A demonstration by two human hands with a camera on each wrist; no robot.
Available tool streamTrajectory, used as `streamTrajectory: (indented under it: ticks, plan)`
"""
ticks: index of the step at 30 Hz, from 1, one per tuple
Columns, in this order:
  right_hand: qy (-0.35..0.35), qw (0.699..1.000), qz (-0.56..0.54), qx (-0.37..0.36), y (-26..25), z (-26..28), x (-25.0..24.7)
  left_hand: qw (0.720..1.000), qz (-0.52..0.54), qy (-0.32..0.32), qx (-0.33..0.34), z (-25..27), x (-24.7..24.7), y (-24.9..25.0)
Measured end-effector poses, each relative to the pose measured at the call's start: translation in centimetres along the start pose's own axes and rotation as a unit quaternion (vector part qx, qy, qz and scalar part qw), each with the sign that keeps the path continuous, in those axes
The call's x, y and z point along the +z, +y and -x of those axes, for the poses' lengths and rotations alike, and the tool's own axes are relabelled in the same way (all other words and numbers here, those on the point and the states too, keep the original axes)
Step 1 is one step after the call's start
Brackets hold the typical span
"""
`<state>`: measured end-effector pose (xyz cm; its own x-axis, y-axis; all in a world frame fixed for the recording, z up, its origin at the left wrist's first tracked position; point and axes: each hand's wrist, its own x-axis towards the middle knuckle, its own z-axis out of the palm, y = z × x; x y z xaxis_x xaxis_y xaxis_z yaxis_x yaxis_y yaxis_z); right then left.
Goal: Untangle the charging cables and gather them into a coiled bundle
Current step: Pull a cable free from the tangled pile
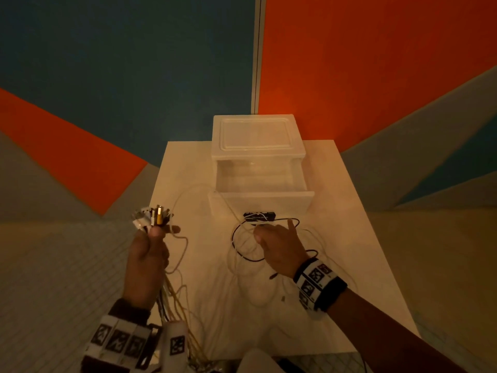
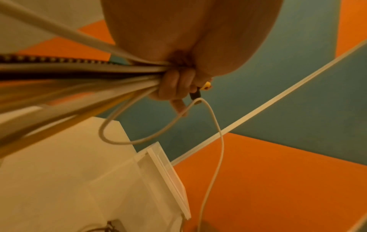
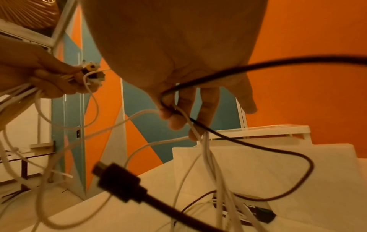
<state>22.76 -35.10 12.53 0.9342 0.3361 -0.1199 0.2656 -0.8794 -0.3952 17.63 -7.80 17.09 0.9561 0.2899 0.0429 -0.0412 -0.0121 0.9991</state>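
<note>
While the left hand [image 1: 146,258] is held up in a fist, it grips a bunch of cable ends [image 1: 153,218], and the plugs stick out of the top of the fist like a little bouquet. White, yellow and dark cables [image 2: 79,75] run out of the bottom of that fist and hang down off the near edge of the white table [image 1: 349,224]. This hand is to the left of the clear drawer box [image 1: 258,157], out past the table's left side.

The right hand [image 1: 279,249] is low over the table, just in front of the drawer box. Its fingers [image 3: 178,116] are curled round a few white cables [image 3: 206,150] and a black cable [image 3: 278,150], lifting them a bit, and its thumb points up. A loose pile of white and black loops lies on the table under and around this hand. A black plug [image 3: 119,183] hangs close to the wrist camera.

A small black flat thing [image 1: 259,216] lies on the table, touching the cables, right by the front of the open drawer [image 1: 261,201]. Behind the box is a wall [image 1: 376,63] painted orange and blue.
</note>
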Motion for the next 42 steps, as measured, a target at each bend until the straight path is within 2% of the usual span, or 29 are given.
streamTrajectory:
  ticks: [2,5,8,10,12,18,22,28,29,30,34,35,37,39,41,42]
  plan:
    - [0.0,1.0,0.01,-0.008,-0.6,0.2,-0.4,1.0,0.023,-0.018,-0.007,0.6,1.5,0.1]
    - [-0.013,0.998,0.037,-0.039,-2.5,0.7,-0.6,0.992,0.078,-0.088,-0.039,1.6,4.0,0.6]
    - [-0.005,0.996,0.044,-0.083,-4.3,0.9,-0.2,0.985,0.072,-0.153,-0.039,1.9,6.0,0.4]
    - [0.02,0.994,-0.005,-0.104,-4.7,0.7,0.4,0.983,0.07,-0.164,-0.048,1.8,6.7,-0.1]
    - [0.043,0.991,0.007,-0.124,-4.6,0.6,0.9,0.983,0.071,-0.161,-0.061,1.9,7.1,-0.3]
    - [0.021,0.986,0.14,-0.086,-2.2,1.3,1.9,0.982,0.154,-0.1,-0.041,0.8,4.3,1.0]
    - [-0.08,0.992,0.101,0.012,3.2,1.5,3.0,0.963,0.251,-0.097,-0.021,-1.4,-0.4,2.8]
    - [-0.126,0.983,0.118,0.07,8.2,0.8,4.1,0.957,0.273,-0.1,-0.024,-1.9,-3.0,3.2]
    - [-0.125,0.982,0.118,0.083,8.7,0.7,4.2,0.945,0.307,-0.111,-0.025,-2.0,-3.4,3.0]
    - [-0.122,0.981,0.114,0.098,9.2,0.5,4.2,0.921,0.363,-0.136,-0.03,-2.3,-4.0,2.8]
    - [-0.122,0.976,0.085,0.162,11.4,0.6,4.2,0.781,0.571,-0.238,-0.085,-3.6,-7.0,2.6]
    - [-0.113,0.975,0.067,0.179,11.9,0.6,4.3,0.76,0.593,-0.249,-0.099,-3.7,-7.3,2.7]
    - [-0.071,0.978,0.038,0.194,12.4,0.6,4.3,0.744,0.607,-0.254,-0.114,-3.5,-6.9,2.8]
    - [0.002,0.987,-0.006,0.163,11.1,0.2,4.0,0.736,0.612,-0.264,-0.12,-2.9,-5.6,2.7]
    - [0.052,0.99,-0.083,0.101,7.7,-0.4,3.2,0.754,0.588,-0.263,-0.129,-2.4,-4.0,2.5]
    - [0.044,0.989,-0.126,0.068,5.5,-0.7,2.9,0.769,0.567,-0.264,-0.133,-2.3,-3.2,2.5]
